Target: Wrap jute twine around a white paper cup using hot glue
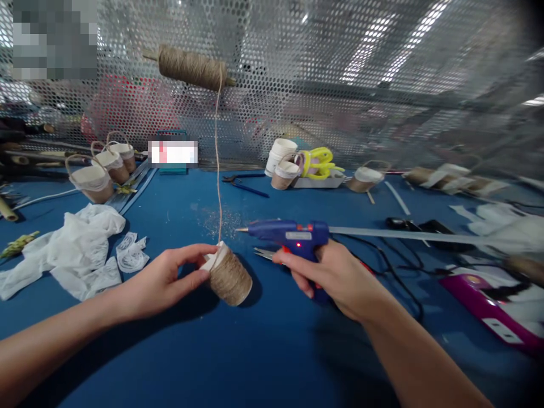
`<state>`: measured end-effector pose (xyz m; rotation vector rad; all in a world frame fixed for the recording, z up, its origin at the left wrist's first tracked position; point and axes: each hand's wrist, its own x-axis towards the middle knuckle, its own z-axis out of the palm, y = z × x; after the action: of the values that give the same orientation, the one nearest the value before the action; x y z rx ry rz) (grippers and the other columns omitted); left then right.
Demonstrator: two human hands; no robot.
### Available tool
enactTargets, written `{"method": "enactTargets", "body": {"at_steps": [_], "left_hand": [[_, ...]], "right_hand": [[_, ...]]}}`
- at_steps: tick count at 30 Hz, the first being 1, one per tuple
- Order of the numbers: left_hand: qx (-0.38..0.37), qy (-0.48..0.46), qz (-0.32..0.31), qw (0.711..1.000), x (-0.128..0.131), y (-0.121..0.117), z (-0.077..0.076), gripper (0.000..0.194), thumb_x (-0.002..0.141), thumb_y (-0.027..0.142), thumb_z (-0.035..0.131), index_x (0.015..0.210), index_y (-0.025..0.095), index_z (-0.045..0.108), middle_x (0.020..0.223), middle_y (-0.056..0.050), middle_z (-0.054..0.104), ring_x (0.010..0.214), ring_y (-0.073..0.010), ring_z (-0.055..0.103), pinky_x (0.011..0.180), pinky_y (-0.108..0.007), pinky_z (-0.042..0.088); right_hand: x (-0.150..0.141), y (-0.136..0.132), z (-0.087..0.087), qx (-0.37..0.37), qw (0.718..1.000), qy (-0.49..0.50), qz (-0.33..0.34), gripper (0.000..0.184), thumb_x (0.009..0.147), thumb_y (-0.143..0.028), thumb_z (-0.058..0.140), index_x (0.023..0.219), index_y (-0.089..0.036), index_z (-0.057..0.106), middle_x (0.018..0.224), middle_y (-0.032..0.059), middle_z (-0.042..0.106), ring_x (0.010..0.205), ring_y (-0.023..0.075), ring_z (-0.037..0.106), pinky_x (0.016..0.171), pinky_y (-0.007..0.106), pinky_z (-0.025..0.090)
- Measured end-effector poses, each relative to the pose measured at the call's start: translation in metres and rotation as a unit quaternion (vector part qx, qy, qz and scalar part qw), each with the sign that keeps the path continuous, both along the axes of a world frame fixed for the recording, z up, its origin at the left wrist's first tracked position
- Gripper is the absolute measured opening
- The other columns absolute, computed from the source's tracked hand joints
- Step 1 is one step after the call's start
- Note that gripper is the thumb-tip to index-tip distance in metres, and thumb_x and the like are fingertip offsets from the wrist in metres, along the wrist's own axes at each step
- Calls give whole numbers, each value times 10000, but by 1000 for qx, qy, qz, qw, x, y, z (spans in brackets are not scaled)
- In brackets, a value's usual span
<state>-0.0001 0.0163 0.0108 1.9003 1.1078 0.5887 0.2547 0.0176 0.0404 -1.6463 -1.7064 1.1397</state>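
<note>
"Where was the twine-wrapped cup (230,276)?"
"Just below the frame's center, its rim pinched in your left hand's (174,277) nearly closed grip; your right (329,272) wrapped the glue gun (289,235)."

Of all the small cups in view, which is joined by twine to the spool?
The tilted, twine-wrapped cup in the left hand; only from it does a strand run up to the spool.

Twine-wrapped cup (232,276) tilted; blue glue gun (283,231) nearby, barrel roughly level.
</note>
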Motion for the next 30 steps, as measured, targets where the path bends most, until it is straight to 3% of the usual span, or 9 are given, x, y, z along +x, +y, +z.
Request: {"method": "enactTargets", "body": {"at_steps": [3,5,9,13,16,19,22,25,30], "left_hand": [[19,5,2,1000,0,0,0,397,829,311,458,1189,155,514,897,-60,664,811,-184,596,788,-314,472],[24,2,0,1000,0,-1,0,390,826,305,456,1179,150,516,898,-63,667,803,-182,597,780,-317,474],[20,-19,-12,1000,3,-3,3,377,827,285,446,1157,122,525,950,-93,671,839,-196,599,797,-338,466],[24,-20,-18,999,4,-4,5,373,833,279,442,1155,112,528,942,-97,668,827,-192,595,788,-336,462],[34,-8,-13,999,3,-5,4,378,835,276,439,1163,108,522,887,-82,662,790,-184,586,751,-321,464],[30,-4,-16,999,2,-5,3,386,841,277,428,1177,104,510,895,-85,656,799,-186,582,742,-316,458],[15,-12,-20,1000,2,-5,4,384,844,282,431,1175,102,510,925,-91,657,825,-193,585,771,-324,451],[9,-21,-17,1000,3,-4,4,367,845,286,439,1153,105,525,927,-86,657,835,-196,589,793,-326,451],[8,-21,-36,999,2,-2,4,312,854,262,434,1101,115,555,906,-76,650,901,-209,589,828,-336,446]], "right_hand": [[6,18,-6,27,997,23,-72,265,748,-437,568,733,-172,562,603,4,581,528,107,520,506,229,412],[8,33,-11,32,993,-17,-113,251,778,-415,541,727,-170,537,613,2,553,512,93,489,484,224,390],[5,64,-24,22,992,-58,-108,320,828,-421,483,634,-167,499,502,-23,473,455,84,456,473,230,388],[-4,86,-35,15,988,-122,-91,331,835,-438,493,684,-147,540,531,-31,510,450,80,471,465,232,395],[-12,95,-36,36,982,-167,-86,300,816,-401,544,653,-148,549,618,-2,556,564,108,526,540,261,423],[-25,93,-28,84,978,-172,-81,257,769,-330,609,594,-153,544,720,105,596,792,218,564,615,302,408],[-48,81,-13,113,986,-123,-21,259,820,-354,529,680,-146,593,856,133,617,891,228,545,653,295,404],[-71,67,2,82,992,-40,90,458,891,-466,319,783,-161,643,828,80,644,711,142,557,575,255,416],[-80,45,12,39,980,99,168,144,787,-272,557,725,-144,580,682,-4,581,518,57,445,507,206,378]]}}
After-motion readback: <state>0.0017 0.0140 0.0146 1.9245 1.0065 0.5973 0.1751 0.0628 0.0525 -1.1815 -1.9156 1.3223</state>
